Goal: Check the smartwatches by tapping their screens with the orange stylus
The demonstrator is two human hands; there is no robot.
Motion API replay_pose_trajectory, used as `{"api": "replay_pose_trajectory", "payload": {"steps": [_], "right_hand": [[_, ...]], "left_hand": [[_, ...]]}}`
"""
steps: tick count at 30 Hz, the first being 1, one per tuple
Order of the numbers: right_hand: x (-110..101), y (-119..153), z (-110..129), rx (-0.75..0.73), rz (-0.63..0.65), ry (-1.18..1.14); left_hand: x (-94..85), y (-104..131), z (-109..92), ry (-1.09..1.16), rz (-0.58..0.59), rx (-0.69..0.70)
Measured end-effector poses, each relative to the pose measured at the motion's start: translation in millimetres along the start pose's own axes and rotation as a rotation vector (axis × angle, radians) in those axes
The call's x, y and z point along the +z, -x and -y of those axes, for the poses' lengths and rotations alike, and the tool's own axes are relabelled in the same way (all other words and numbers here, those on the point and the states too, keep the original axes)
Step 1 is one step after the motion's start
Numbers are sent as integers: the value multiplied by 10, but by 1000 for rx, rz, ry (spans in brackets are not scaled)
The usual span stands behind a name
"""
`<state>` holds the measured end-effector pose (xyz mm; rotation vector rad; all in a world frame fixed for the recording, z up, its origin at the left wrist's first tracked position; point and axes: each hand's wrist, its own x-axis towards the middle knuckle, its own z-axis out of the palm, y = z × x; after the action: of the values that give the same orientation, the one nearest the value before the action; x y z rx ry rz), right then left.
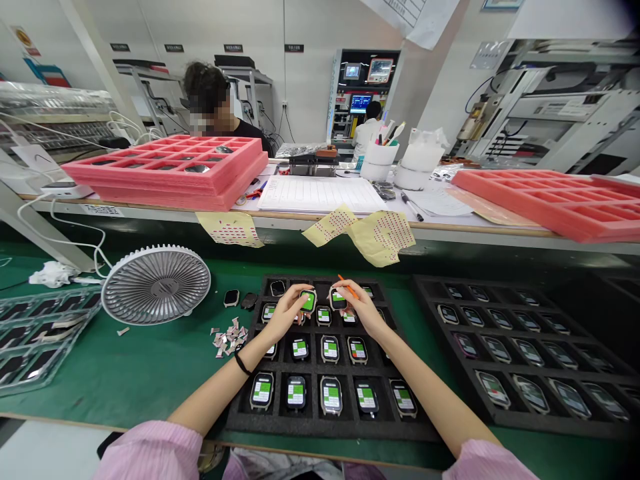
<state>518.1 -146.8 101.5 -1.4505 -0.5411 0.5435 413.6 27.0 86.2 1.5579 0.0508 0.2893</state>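
Observation:
Over the far rows of a black foam tray (pixel 315 427), my left hand (pixel 287 313) is closed on a smartwatch (pixel 309 302) with a lit green screen. My right hand (pixel 364 312) grips a second smartwatch (pixel 337 300), also lit green, and has a thin orange stick (pixel 348 287) between its fingers. Both watches are raised and tilted, a short gap apart. Below them, the tray's compartments hold several watches with green and white screens, such as the watch (pixel 331 395) in the front row. My hands and forearms hide some compartments.
A second black tray (pixel 493 417) of watches lies to the right. On the left are a round fan (pixel 157 283), small loose pieces (pixel 230 339) and a clear plastic tray (pixel 30 383). Above, a shelf carries pink foam trays (pixel 165 190) and papers (pixel 323 193). A person (pixel 245 133) sits behind it.

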Motion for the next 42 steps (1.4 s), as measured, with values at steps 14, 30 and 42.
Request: {"api": "replay_pose_trajectory", "payload": {"steps": [14, 30, 42], "right_hand": [[179, 99, -100, -40, 88, 140], [182, 169, 116, 158, 468, -285], [153, 167, 34, 149, 404, -307]], "left_hand": [[28, 51, -7, -646, 74, 440], [90, 157, -178, -623, -46, 671], [60, 109, -87, -683, 16, 701]]}}
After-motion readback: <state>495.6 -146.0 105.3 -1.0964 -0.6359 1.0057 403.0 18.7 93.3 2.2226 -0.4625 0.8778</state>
